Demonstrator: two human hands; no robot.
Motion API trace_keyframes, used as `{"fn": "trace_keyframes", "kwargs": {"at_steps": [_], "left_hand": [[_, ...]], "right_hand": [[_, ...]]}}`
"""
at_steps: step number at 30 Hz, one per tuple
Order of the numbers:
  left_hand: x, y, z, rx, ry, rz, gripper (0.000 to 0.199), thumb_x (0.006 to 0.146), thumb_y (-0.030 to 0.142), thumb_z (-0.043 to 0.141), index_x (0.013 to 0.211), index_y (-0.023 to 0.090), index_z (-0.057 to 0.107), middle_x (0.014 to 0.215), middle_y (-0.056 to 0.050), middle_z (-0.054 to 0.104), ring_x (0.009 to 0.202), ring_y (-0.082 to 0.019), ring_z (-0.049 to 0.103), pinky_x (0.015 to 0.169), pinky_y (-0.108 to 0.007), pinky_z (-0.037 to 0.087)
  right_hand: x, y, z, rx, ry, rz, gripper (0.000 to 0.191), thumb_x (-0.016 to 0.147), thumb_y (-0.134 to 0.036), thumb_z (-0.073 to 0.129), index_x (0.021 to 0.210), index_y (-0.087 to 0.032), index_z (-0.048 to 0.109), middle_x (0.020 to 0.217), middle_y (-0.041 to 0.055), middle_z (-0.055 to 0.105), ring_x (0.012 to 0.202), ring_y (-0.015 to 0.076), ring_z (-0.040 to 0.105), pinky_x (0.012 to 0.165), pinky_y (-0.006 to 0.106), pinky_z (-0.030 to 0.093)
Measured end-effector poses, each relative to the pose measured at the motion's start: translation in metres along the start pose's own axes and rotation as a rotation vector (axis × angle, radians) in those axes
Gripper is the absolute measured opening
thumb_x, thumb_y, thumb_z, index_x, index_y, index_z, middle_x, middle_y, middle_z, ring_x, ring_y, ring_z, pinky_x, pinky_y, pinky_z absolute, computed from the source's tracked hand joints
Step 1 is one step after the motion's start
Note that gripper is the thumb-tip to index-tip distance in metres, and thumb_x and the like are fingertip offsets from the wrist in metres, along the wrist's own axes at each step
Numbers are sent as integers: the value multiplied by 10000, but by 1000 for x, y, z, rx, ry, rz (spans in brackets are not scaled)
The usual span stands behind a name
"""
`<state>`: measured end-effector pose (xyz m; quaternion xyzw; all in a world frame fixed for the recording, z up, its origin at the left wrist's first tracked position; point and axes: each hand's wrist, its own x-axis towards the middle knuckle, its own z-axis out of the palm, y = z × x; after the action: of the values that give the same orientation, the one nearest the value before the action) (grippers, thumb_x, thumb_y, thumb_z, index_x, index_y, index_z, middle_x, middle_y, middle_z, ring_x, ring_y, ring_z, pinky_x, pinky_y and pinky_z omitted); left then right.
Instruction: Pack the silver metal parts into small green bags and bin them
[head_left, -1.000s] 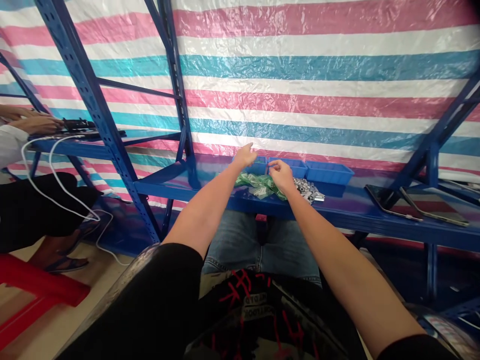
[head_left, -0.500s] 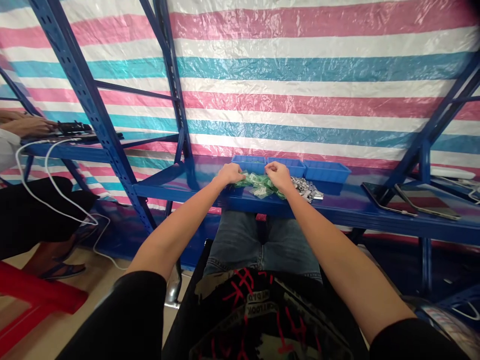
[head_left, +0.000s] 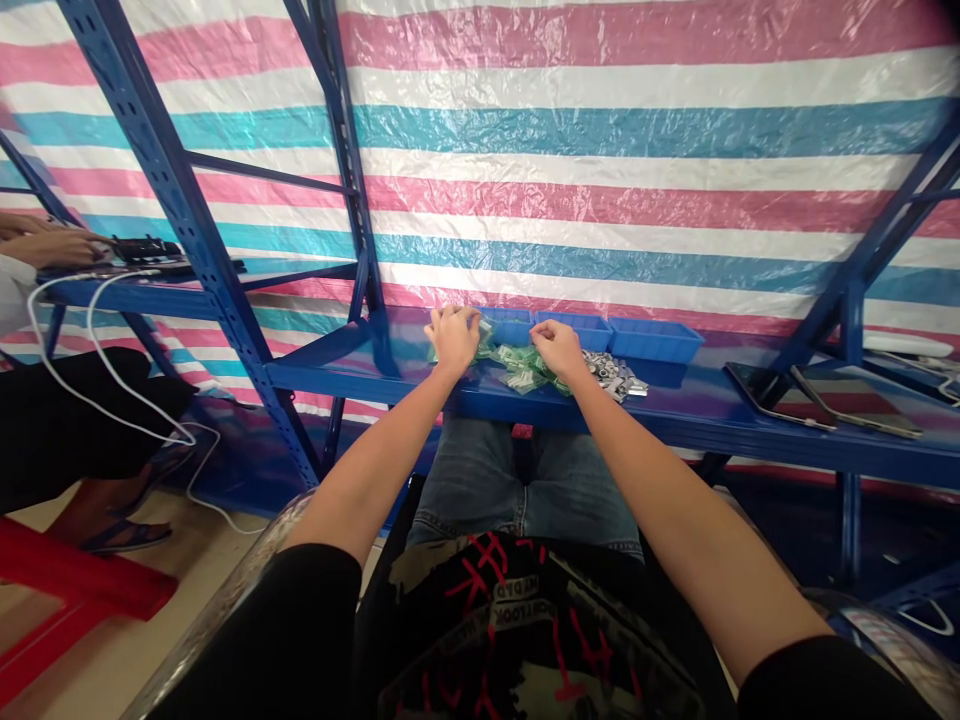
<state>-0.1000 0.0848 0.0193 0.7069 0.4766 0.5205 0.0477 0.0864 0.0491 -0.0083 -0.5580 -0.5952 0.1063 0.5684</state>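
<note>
My left hand [head_left: 454, 342] is over the shelf in front of the leftmost blue bin [head_left: 511, 328]. Its fingers are bent around some green plastic packets [head_left: 481, 350], whose film shows on both sides of the hand. My right hand [head_left: 559, 352] is pinched, thumb against fingertips, in front of the middle blue bin [head_left: 581, 331]; anything in the pinch is too small to make out. Between the hands lies a pile of green packets with pale contents [head_left: 523, 372]. Just right of my right wrist is a heap of small silvery metal parts [head_left: 616, 377].
A third blue bin [head_left: 654, 341] stands at the right of the row. Two flat dark tablets [head_left: 855, 402] lie farther right on the blue shelf [head_left: 697, 410]. At left, beyond a blue upright [head_left: 176, 190], another person's hands [head_left: 64, 247] are at a black device [head_left: 142, 250] with white cables.
My left hand has moved left and slightly away from me, and green packets now show around it, apart from the main pile. My right hand has stayed nearly in place, still pinched.
</note>
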Motion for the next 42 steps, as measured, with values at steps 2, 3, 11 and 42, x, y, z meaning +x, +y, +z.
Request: {"fn": "trace_keyframes", "kwargs": {"at_steps": [2,3,11,42], "left_hand": [[4,4,3,-180,31,13,200,871,247,515,934,216,702,1034,-100,621,1089,-271,492,1002,-393,337],[6,6,6,-246,25,17,197,872,237,510,939,208,693,1015,-90,627,1040,-241,527,981,-352,365],[-2,26,53,-585,-113,-15,181,878,229,448,910,138,601,806,-45,648,763,-135,627,724,-233,488],[-17,29,47,-834,-431,-311,354,779,60,561,1128,120,548,648,29,517,495,-77,470,544,-218,387]], "right_hand": [[0,-1,0,11,5,9,186,713,-316,517,775,-174,619,672,18,589,638,151,511,626,286,366],[0,-2,0,21,7,15,190,714,-328,524,773,-175,618,675,19,590,640,153,514,626,288,368],[4,-3,1,232,-1,106,384,732,-398,515,1018,-155,596,630,15,580,582,158,541,602,293,418],[-3,-6,-10,619,-47,146,194,510,-222,608,695,-171,578,768,-3,584,745,115,530,660,241,425]]}}
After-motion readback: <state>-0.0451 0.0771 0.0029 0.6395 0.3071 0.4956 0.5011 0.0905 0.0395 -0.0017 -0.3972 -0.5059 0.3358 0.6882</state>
